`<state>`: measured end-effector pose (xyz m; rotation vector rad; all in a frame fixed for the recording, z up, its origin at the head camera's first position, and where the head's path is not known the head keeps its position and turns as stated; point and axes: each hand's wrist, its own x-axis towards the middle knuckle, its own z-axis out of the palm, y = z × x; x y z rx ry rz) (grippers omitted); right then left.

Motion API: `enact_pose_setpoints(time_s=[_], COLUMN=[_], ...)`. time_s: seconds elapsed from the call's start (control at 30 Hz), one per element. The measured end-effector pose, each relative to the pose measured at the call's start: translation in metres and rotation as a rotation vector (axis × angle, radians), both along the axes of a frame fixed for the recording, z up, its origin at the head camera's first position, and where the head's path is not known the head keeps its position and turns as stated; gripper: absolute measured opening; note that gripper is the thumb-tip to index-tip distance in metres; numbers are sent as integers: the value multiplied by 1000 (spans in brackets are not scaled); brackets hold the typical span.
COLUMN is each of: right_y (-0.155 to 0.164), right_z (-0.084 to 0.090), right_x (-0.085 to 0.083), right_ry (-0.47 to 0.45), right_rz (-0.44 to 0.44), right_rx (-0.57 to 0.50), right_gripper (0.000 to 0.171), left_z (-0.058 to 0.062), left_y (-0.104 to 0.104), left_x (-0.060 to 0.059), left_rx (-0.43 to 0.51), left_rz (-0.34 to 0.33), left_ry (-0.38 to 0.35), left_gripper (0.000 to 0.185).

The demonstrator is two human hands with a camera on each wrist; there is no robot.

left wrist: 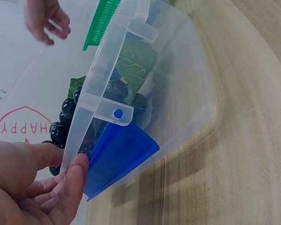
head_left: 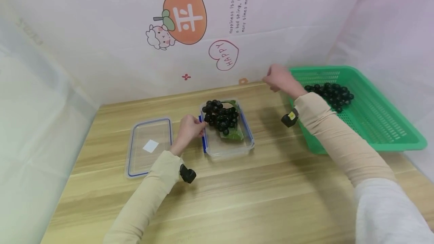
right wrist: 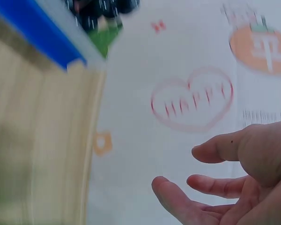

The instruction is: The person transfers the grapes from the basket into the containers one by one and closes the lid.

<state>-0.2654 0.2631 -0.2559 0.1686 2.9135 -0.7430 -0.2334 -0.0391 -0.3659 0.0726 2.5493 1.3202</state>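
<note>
A clear plastic food container with blue side latches sits on the wooden table. Inside it lie a bunch of dark grapes and a green leaf. At the container's left side, my left hand pinches the rim between thumb and fingers, just beside a latch hanging down. My right hand is in the air between the container and a green basket. In the right wrist view its fingers are loosely bent, thumb apart, with nothing between them.
More dark grapes lie in the perforated basket on the right. Left of the container, the clear lid with its blue seal lies flat, bearing a white square label. A printed white cloth hangs along the table's back edge.
</note>
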Motion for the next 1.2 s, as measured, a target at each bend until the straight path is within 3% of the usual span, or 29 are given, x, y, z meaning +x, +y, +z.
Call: enact_pose_setpoints(time_s=[0.17, 0.37, 0.57, 0.9, 1.2], right_y=[37, 70, 87, 108, 137], right_z=[10, 9, 5, -5, -9], right_x=[-4, -8, -9, -7, 5], right_ry=[-8, 3, 0, 22, 15], right_rz=[-55, -65, -90, -72, -72], right_rx=[5, 52, 34, 112, 135], right_gripper=[23, 31, 36, 32, 30], left_z=[1, 3, 6, 9, 6], left_y=[-6, -13, -18, -25, -24], left_x=[0, 1, 1, 3, 7], left_rx=[12, 31, 26, 33, 52], left_rz=[5, 15, 33, 39, 18], left_ry=[9, 12, 13, 42, 47], left_gripper=[23, 24, 25, 27, 25])
